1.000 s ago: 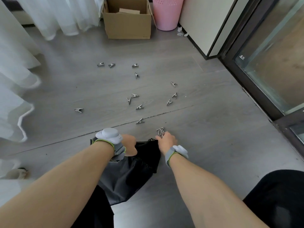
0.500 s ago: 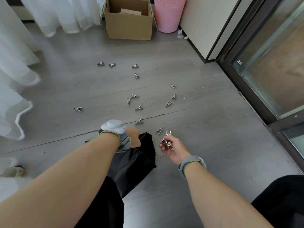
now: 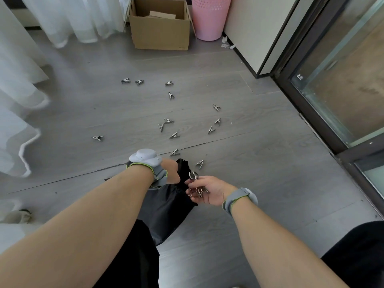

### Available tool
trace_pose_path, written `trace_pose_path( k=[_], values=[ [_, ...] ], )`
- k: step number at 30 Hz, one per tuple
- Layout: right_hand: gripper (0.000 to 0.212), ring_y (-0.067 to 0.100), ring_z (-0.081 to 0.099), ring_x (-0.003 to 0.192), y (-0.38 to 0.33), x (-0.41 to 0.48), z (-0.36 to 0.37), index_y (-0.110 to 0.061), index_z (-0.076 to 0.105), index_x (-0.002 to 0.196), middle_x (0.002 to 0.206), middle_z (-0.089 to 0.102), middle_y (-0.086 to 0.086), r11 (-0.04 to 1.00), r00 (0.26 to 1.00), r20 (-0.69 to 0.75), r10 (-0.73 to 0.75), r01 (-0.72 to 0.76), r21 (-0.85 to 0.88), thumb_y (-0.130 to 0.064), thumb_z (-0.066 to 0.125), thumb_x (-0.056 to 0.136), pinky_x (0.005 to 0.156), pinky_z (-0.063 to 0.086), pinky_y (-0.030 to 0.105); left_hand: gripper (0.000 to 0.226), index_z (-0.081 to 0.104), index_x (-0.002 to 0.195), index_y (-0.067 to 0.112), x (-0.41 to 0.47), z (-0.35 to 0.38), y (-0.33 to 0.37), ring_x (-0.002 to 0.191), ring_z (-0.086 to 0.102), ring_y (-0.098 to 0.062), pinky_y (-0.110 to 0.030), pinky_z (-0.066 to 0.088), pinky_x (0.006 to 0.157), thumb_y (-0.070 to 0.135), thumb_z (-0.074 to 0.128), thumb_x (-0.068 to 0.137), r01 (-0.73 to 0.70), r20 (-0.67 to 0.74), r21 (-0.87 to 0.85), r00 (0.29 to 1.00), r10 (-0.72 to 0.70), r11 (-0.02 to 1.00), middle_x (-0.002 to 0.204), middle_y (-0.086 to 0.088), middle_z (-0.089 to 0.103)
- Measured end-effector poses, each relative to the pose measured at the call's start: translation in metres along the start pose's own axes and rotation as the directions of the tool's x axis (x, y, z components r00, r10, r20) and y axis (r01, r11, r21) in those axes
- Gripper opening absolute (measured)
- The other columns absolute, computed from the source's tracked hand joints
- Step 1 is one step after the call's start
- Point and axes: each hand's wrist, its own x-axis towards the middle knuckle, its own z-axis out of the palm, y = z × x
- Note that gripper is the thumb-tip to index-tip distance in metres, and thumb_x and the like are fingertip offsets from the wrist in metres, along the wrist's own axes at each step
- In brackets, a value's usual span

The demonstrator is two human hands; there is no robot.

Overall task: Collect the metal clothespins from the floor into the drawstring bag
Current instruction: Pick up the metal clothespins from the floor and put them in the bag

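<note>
Right grip (image 3: pixel 207 189) around clothespins (image 3: pixel 195 183)

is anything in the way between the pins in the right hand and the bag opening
Nothing visible is. The right hand holds a bunch of clothespins right beside the mouth of the black drawstring bag, which the left hand grips at its rim. Only open air lies between them.

Bare forearms; grey wristbands (image 3: pixel 239 199), green-edged; black trousers (image 3: pixel 357 254).
</note>
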Motion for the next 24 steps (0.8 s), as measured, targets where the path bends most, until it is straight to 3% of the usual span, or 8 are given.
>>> trace_pose_path(
  k=[4,6,8,12,14,16,19,24],
  values=[
    [0.014,0.012,0.062,0.056,-0.007,0.020,0.032,-0.010,0.063,0.083,0.069,0.062,0.004,0.954,0.999,-0.037,0.005,-0.016,-0.300,0.000,0.057,0.091,0.054,0.049,0.022,0.028,0.043,0.062,0.013,-0.007,0.001,-0.008,0.056,0.041,-0.020,-0.022,0.035,0.054,0.018,0.050,0.089,0.028,0.008,-0.010,1.000,-0.028,1.000,0.061,-0.004,0.046],
    [0.011,0.013,0.061,0.062,-0.010,0.024,0.047,-0.011,0.063,0.083,0.073,0.062,0.005,0.960,1.000,0.014,0.027,-0.022,-0.280,-0.010,0.060,0.093,0.057,0.051,0.023,0.017,0.053,0.079,0.013,-0.008,0.004,-0.010,0.074,0.050,-0.023,-0.024,0.044,0.071,0.026,0.053,0.090,0.048,0.018,-0.041,0.999,-0.048,0.998,0.080,-0.004,0.054],
    [0.015,0.014,0.055,0.054,-0.017,0.028,0.055,-0.013,0.060,0.079,0.065,0.057,0.003,0.957,0.999,0.020,0.036,-0.029,-0.289,-0.010,0.055,0.092,0.051,0.046,0.022,0.020,0.051,0.073,0.013,-0.010,0.005,-0.015,0.068,0.047,-0.023,-0.022,0.041,0.064,0.024,0.052,0.090,0.039,0.005,-0.034,0.999,-0.039,0.999,0.074,-0.004,0.052],
    [0.024,0.017,0.063,0.047,-0.042,0.043,0.046,-0.005,0.056,0.074,0.054,0.065,0.007,0.908,0.938,-0.339,-0.075,-0.076,-0.412,-0.006,0.043,0.096,0.047,0.050,0.023,0.037,0.035,0.056,0.011,-0.013,0.009,-0.029,0.048,0.031,-0.018,-0.023,0.024,0.046,0.019,0.046,0.091,0.030,0.009,-0.026,1.000,-0.030,0.999,0.055,-0.002,0.039],
    [0.017,0.028,0.068,0.069,-0.046,0.052,0.024,-0.006,0.058,0.081,0.079,0.071,0.015,0.789,0.752,-0.540,-0.377,-0.045,-0.613,-0.008,0.045,0.092,0.063,0.051,0.031,0.038,0.036,0.056,0.011,-0.013,0.013,-0.039,0.048,0.031,-0.018,-0.024,0.025,0.047,0.020,0.047,0.091,0.028,0.007,-0.043,1.000,-0.028,0.999,0.055,-0.003,0.038],
    [0.018,0.037,0.058,0.091,-0.043,0.058,0.004,-0.013,0.060,0.104,0.113,0.055,0.016,0.566,0.634,-0.513,-0.579,-0.140,-0.812,-0.013,0.048,0.090,0.076,0.046,0.034,0.037,0.034,0.056,0.012,-0.011,0.016,-0.048,0.048,0.030,-0.018,-0.024,0.024,0.048,0.020,0.047,0.090,0.039,-0.017,-0.073,0.999,-0.041,0.997,0.055,-0.003,0.037],
    [0.032,0.041,0.057,0.098,-0.036,0.068,-0.010,-0.018,0.050,0.124,0.125,0.040,0.017,0.376,0.714,-0.457,-0.530,-0.285,-0.881,-0.031,0.048,0.095,0.077,0.044,0.037,0.037,0.031,0.058,0.012,-0.010,0.015,-0.055,0.048,0.028,-0.019,-0.026,0.023,0.048,0.021,0.047,0.090,0.044,-0.028,-0.106,0.998,-0.047,0.993,0.055,-0.002,0.034],
    [0.037,0.040,0.058,0.108,-0.034,0.076,-0.016,-0.008,0.047,0.126,0.126,0.048,0.020,0.282,0.710,-0.461,-0.533,-0.365,-0.888,-0.029,0.051,0.096,0.078,0.045,0.038,0.035,0.034,0.058,0.011,-0.008,0.014,-0.057,0.048,0.029,-0.017,-0.026,0.024,0.048,0.021,0.046,0.090,0.079,0.011,-0.129,0.997,-0.078,0.989,0.054,-0.002,0.041]
  ],
)
